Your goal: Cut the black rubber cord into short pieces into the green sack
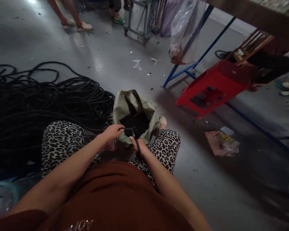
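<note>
Between my knees stands a pale green woven sack (151,112), its mouth rolled wide, with small black pieces (137,122) inside. My left hand (113,132) is closed round a black rubber cord (128,129), whose end points right over the sack. My right hand (138,146) grips a pair of scissors (137,144) with black handles. The scissor blades point up at the cord's end; whether they touch it I cannot tell. From my left hand the cord runs back toward a large heap of black cord (69,93) on the left.
To the right a red plastic stool (214,83) stands by a blue-legged table (178,75) with a clear plastic bag (184,35) hanging from it. A pink packet (219,144) lies on the floor. People's feet (84,27) and a metal trolley (137,30) are farther off.
</note>
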